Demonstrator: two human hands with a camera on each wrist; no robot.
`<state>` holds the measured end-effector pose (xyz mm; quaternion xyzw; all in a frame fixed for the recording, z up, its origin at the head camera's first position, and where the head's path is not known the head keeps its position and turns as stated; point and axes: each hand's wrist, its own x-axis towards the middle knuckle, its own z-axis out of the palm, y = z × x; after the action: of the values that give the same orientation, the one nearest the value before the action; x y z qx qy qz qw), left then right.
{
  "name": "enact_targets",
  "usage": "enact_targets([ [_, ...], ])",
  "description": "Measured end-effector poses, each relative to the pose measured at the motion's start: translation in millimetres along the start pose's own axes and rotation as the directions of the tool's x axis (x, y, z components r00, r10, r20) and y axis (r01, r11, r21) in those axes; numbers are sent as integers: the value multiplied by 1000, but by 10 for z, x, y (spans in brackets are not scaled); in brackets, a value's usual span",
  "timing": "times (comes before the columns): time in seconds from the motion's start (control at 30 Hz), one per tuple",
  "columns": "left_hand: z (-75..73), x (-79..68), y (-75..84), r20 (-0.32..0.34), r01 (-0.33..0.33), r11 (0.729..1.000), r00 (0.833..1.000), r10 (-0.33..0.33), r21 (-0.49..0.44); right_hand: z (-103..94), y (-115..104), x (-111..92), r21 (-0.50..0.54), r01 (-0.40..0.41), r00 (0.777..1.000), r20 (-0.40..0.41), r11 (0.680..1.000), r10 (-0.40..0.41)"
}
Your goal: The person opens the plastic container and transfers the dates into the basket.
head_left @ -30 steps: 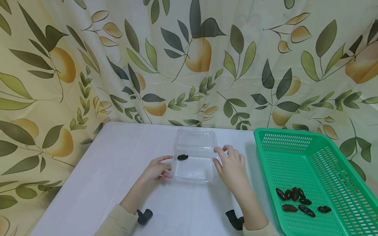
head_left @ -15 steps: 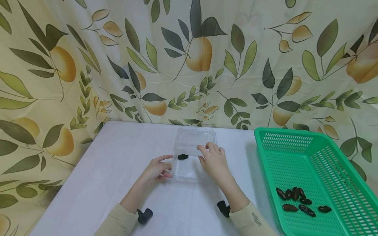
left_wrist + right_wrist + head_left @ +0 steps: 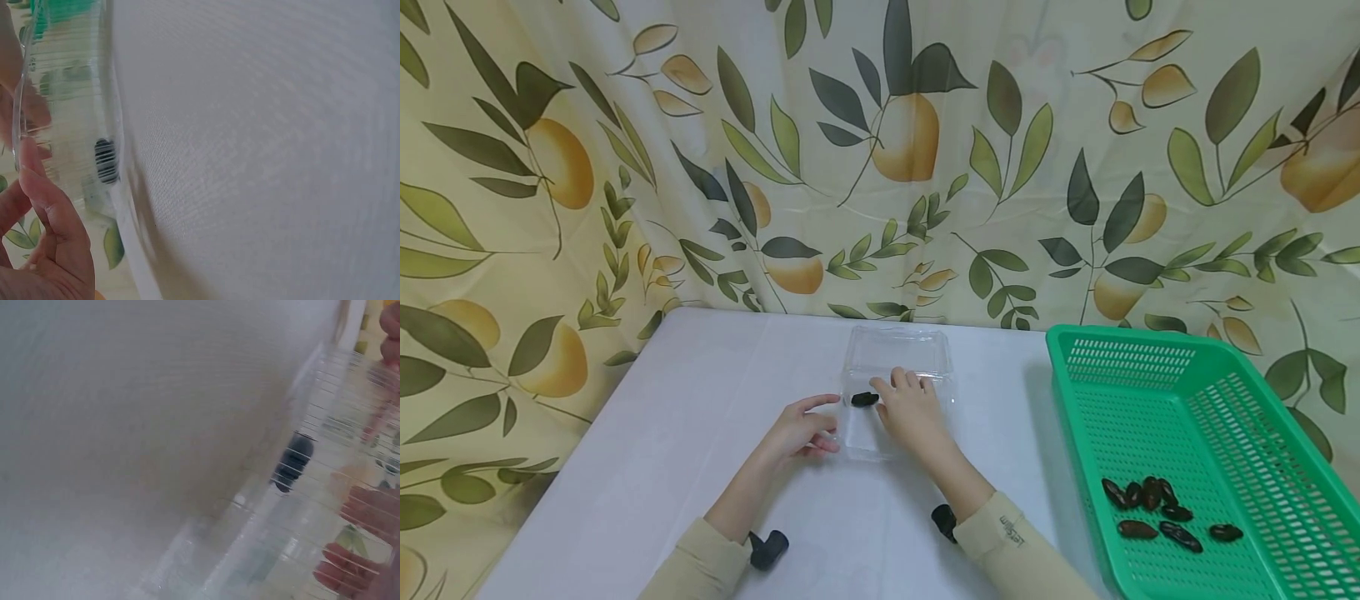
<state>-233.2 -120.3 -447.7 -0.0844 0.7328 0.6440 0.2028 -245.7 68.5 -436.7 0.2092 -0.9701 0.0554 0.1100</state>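
Observation:
A clear plastic clamshell box (image 3: 859, 435) lies with its lid (image 3: 898, 350) folded back, away from me. Inside, against the left part, is a dark date (image 3: 861, 400), which shows through the ridged wall in the right wrist view. My left hand (image 3: 802, 429) is at the box's left side, index finger stretched to the edge; the left wrist view has a fingertip (image 3: 37, 181) right at the rim. Over the box hovers my right hand (image 3: 913, 412), fingers bent slightly and holding nothing, the fingertips close beside the date.
A green plastic basket (image 3: 1116, 333) stands on the right of the white table (image 3: 700, 400), with several dark dates (image 3: 1137, 529) near its front. Behind the table hangs a fruit-patterned curtain (image 3: 1000, 167). Black wrist mounts (image 3: 769, 550) stick out by both sleeves.
My right hand has moved left from the box's right edge to over its middle, close to the date. The left hand, box and basket have stayed in place.

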Motion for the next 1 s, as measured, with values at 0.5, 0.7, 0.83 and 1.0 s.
enact_targets([
  [0.5,38,-199,180,15,-21,1000,1000,21,8,183,-26,81,-70,-18,992,125,997,27],
  [0.7,37,-217,198,18,-18,1000,1000,18,6,227,-31,108,-57,-20,992,123,998,27],
  [0.83,16,-91,97,12,1,1000,1000,-1,7,255,-48,131,-49,-28,991,127,998,34],
  [1.0,6,36,-20,-9,9,1000,1000,-9,10,312,-68,154,-52,-35,992,119,998,41],
])
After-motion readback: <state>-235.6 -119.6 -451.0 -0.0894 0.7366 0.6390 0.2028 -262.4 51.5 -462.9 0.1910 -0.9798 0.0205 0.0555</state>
